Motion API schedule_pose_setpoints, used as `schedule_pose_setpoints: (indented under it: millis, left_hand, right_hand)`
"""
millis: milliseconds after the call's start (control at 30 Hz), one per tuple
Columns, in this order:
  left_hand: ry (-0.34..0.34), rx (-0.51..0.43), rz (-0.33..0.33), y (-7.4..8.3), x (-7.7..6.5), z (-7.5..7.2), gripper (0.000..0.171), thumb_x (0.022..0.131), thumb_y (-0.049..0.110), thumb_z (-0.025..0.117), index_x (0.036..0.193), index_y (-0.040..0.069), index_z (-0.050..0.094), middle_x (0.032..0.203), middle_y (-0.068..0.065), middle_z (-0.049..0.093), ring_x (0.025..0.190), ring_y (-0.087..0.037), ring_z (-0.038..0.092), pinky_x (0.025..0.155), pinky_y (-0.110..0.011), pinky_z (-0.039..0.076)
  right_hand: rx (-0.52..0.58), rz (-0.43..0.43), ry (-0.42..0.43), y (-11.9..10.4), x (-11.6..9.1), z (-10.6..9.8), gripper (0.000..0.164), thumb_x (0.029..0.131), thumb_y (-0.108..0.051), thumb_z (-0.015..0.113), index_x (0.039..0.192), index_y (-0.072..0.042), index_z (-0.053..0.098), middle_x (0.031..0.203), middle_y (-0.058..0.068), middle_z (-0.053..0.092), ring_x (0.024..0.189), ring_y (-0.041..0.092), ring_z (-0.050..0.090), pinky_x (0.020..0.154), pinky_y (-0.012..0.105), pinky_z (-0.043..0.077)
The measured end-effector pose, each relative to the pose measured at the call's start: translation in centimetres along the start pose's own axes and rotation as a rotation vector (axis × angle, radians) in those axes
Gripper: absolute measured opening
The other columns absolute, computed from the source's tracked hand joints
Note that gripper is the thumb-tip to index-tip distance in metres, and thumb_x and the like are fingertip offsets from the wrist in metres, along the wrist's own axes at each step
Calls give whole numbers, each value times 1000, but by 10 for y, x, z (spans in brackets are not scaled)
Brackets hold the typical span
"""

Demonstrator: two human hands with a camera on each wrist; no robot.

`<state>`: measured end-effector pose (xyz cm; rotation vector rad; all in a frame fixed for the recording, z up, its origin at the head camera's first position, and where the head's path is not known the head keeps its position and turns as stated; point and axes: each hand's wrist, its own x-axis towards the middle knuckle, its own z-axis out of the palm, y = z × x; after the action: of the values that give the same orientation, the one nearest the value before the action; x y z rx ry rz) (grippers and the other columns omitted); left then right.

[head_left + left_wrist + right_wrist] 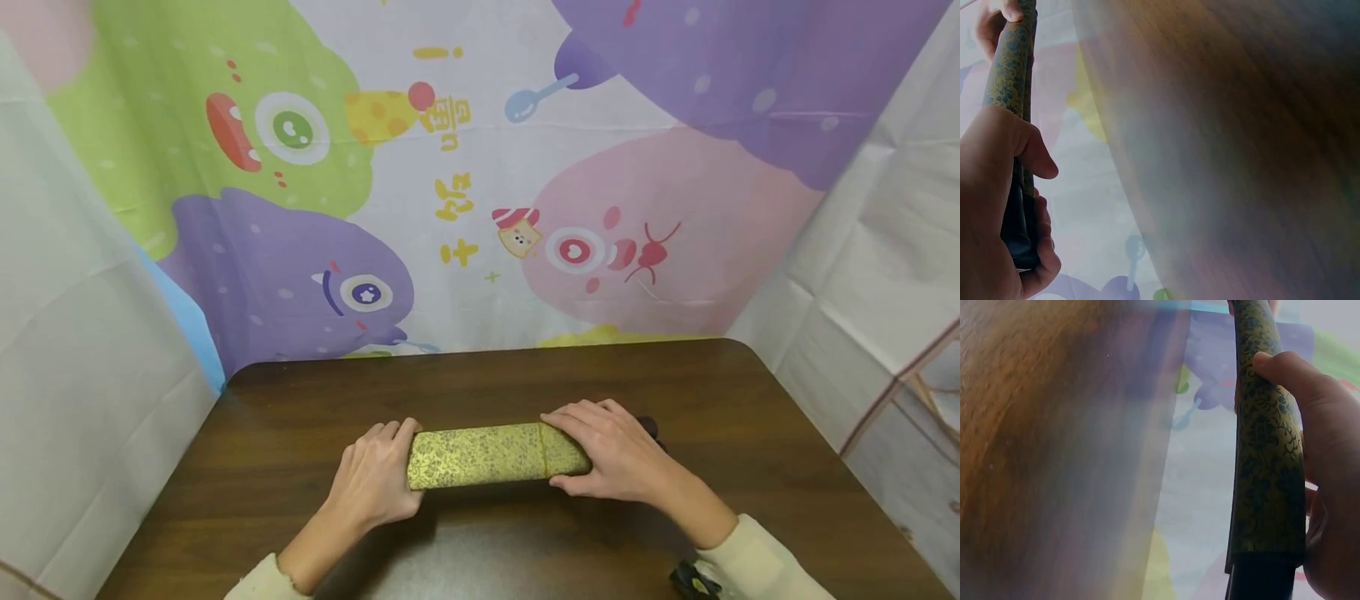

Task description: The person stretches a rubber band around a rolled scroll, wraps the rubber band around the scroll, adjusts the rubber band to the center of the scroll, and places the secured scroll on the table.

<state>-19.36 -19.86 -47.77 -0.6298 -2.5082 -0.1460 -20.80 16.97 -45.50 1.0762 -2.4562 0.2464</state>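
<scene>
A long, narrow, gold floral-patterned bar with dark edges is held level over the brown table, its kind not plain. My left hand grips its left end. Toward the right end my right hand holds it, fingers over the far edge and thumb along the near one. A thin yellow band crosses it beside the right fingers. In the left wrist view, black parts of the bar show inside the curled left hand. The right wrist view shows a black end beyond the patterned covering.
The dark brown wooden tabletop spreads beneath both hands. Behind it hangs a curtain printed with cartoon monsters. Pale cloth walls stand at both sides. A black device sits at the right sleeve.
</scene>
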Motion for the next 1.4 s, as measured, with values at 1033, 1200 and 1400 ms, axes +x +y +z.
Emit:
schedule_pose_setpoints:
  millis: [1033,1200,1400]
  left_hand:
    - [-13,-2,-25,-1,-1,2,63,52,23,88,110,14,67,82,0,70,69,-22,62,50,-37,51]
    - [-31,-20,-31,-1,1,1,62,52,21,85,111,13,68,80,1,67,67,-20,58,49,-35,48]
    - [-52,-26,-47,2,2,1,63,52,21,86,112,13,67,81,1,67,67,-20,59,50,-35,48]
  right_hand:
    - [-16,-14,32,-4,4,8,84,74,-56,100,143,-15,73,133,-1,79,118,18,76,93,43,61]
    - [-26,-20,60,-4,5,10,82,74,-55,100,140,-14,74,131,0,79,115,19,76,90,44,61]
    - [-33,-25,92,-7,8,12,80,73,-52,100,137,-12,75,129,1,79,112,20,77,88,44,60]
